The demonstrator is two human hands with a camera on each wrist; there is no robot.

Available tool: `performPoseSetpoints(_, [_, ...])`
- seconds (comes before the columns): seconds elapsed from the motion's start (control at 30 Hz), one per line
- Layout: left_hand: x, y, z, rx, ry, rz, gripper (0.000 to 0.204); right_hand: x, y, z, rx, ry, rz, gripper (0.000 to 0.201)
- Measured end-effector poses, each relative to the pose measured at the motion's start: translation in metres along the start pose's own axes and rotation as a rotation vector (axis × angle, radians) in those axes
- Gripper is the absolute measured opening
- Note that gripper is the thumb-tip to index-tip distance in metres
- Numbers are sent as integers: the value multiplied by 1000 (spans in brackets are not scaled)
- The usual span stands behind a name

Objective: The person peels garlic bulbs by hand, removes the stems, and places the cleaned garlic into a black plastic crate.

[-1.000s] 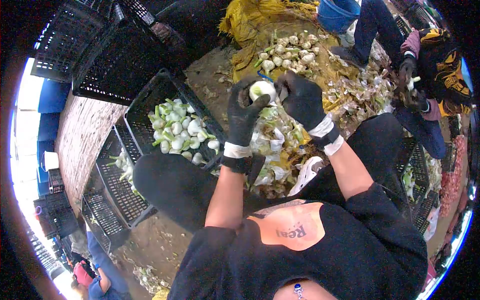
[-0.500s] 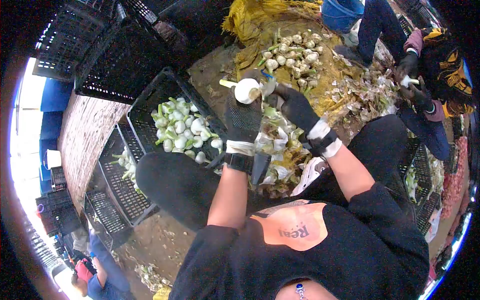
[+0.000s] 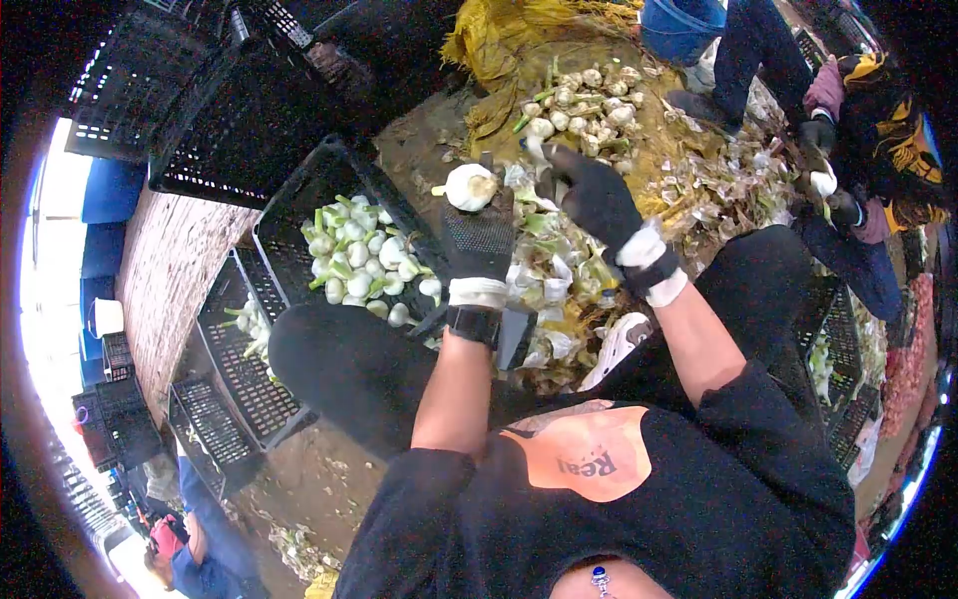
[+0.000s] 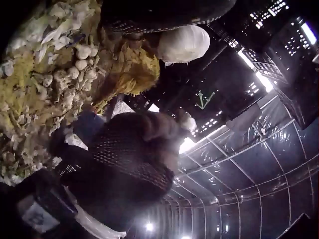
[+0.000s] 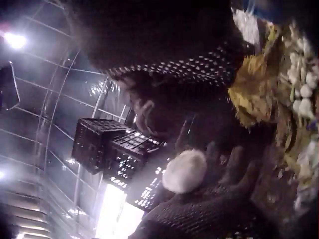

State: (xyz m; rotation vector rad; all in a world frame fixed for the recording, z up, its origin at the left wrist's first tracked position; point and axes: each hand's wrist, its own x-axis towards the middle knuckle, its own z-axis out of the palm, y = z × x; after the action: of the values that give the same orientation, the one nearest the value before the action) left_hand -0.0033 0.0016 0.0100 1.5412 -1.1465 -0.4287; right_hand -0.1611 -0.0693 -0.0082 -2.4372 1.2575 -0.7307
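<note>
My gloved left hand (image 3: 477, 238) holds up a white garlic bulb (image 3: 471, 188) in its fingers. The bulb's short cut stem points left and its brownish root end faces right. In the right wrist view the bulb (image 5: 184, 172) sits between the two hands, close to the left hand's fingers. My gloved right hand (image 3: 597, 197) is a little to the right, apart from the bulb, its fingers bent. A whitish scrap of garlic skin (image 4: 188, 123) shows at its fingertips in the left wrist view. Both gloves leave the fingertips bare.
A black crate (image 3: 329, 150) of trimmed garlic (image 3: 359, 250) stands left, with more crates beyond. Untrimmed garlic bulbs (image 3: 589, 110) lie ahead on a yellow sack (image 3: 489, 45). Peeled skins (image 3: 554, 270) cover the ground below my hands. Another person (image 3: 828, 180) works at right, near a blue bucket (image 3: 684, 28).
My left hand has turned the garlic bulb, root end now to the right, and moved it slightly left. My right hand has drawn away from the bulb with a whitish scrap at its fingertips.
</note>
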Motion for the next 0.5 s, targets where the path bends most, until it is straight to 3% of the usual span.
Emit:
performPoseSetpoints(0.03, [1, 0, 1, -125, -2, -63, 33, -9, -2, 2, -172, 150, -62, 34])
performPoseSetpoints(0.07, [2, -1, 2, -249, -3, -126, 32, -10, -2, 7, -171, 153, -61, 34])
performPoseSetpoints(0.17, [0, 4, -3, -75, -84, -156, 32, -5, -19, 17, 462, -55, 191, 29])
performPoseSetpoints(0.27, [0, -2, 1, -75, -117, -79, 31, -8, -40, 16, 907, -134, 436, 34])
performPoseSetpoints(0.3, [0, 4, 1, -65, -124, -141, 31, -4, -55, 1, 1170, -158, 536, 34])
performPoseSetpoints(0.37, [-1, 0, -2, -4, -93, -71, 31, -2, -53, -6, 1158, -74, 437, 27])
performPoseSetpoints(0.43, [-1, 3, -8, 58, -45, -7, 30, 0, -50, 11, 1101, 251, 272, 23])
performPoseSetpoints(0.47, [2, 10, -10, 61, -52, -58, 29, 0, -40, 15, 1103, 238, 260, 23])
performPoseSetpoints(0.5, [4, 19, -13, 66, -59, -111, 28, -5, -24, 17, 793, 80, 247, 28])
